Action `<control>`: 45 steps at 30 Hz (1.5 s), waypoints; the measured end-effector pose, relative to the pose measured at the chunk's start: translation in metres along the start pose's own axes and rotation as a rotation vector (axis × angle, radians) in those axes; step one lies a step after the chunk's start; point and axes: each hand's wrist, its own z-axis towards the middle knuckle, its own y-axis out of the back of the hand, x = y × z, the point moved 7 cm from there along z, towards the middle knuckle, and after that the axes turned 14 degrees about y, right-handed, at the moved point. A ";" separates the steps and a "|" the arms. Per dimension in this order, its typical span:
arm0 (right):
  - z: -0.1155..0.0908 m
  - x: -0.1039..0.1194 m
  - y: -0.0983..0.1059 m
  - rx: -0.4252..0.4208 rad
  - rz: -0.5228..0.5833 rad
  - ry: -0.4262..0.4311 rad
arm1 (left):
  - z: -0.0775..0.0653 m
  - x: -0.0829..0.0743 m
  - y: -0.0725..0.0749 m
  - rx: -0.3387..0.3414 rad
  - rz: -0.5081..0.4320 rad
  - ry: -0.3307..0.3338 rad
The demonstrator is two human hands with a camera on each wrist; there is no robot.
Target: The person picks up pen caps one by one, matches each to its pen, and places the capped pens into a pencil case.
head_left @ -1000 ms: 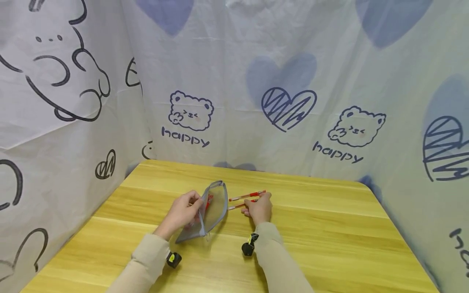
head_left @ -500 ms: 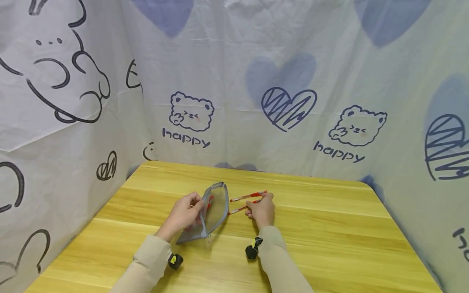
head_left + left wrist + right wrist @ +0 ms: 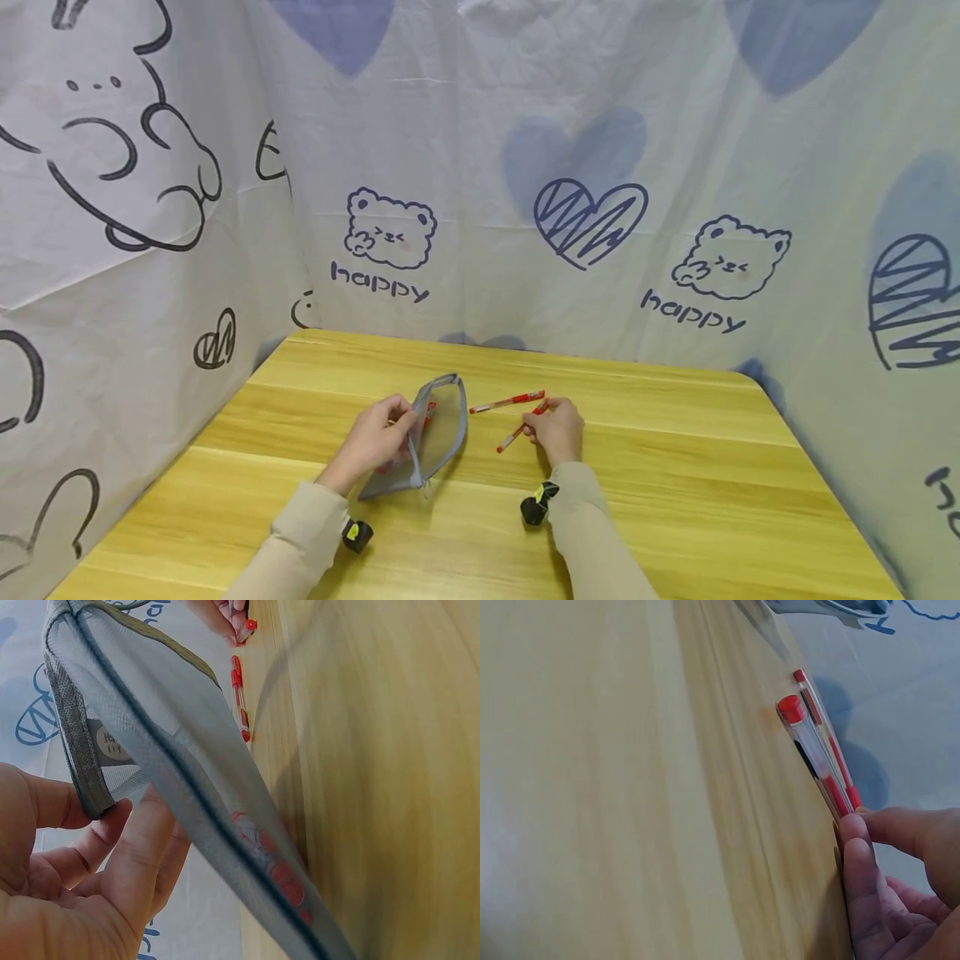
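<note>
My left hand [image 3: 377, 433] pinches the edge of a grey mesh zip pouch [image 3: 442, 429], which stands with its mouth spread toward the right. Through the mesh, red pens [image 3: 281, 877] show inside the pouch in the left wrist view; how many I cannot tell. To the right of the pouch, my right hand [image 3: 557, 429] pinches a clear pen with red parts [image 3: 513, 437] at one end, its other end pointing toward the near left. A second red pen [image 3: 504, 402] lies on the table just beyond, apart from the pouch. In the right wrist view, both pens [image 3: 819, 759] appear side by side.
The wooden table [image 3: 675, 483] carries the pouch and pens. A white curtain [image 3: 480, 275] with hearts and bears hangs behind it and along both sides. Each wrist wears a small black camera [image 3: 534, 510].
My right hand has moved right, drawing the held pen away from the pouch and turning it to a steeper slant. The left hand and pouch stay nearly still.
</note>
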 end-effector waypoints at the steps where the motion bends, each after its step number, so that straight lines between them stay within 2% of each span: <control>1: 0.000 0.000 0.001 0.000 0.004 -0.001 | 0.000 0.000 0.000 0.003 0.001 0.000; 12: 0.004 -0.004 0.015 0.026 0.022 -0.011 | -0.001 0.000 0.000 0.007 -0.006 0.006; 21: 0.006 -0.006 0.016 0.073 -0.020 -0.020 | -0.003 0.003 0.000 0.007 -0.023 0.008; 27: 0.004 -0.006 0.020 0.051 -0.044 -0.008 | -0.001 0.003 -0.002 0.017 -0.036 0.012; 31: 0.003 -0.002 0.019 0.055 -0.119 0.040 | -0.001 0.001 -0.001 0.012 -0.030 0.014; 38: 0.002 0.009 0.020 0.045 -0.342 0.087 | -0.002 0.000 0.000 0.012 -0.017 0.012; 41: 0.002 0.013 0.020 0.064 -0.384 0.092 | -0.002 0.000 0.000 0.009 -0.010 0.010; 45: 0.001 0.012 0.020 0.075 -0.383 0.073 | -0.002 0.000 0.000 0.004 -0.008 0.014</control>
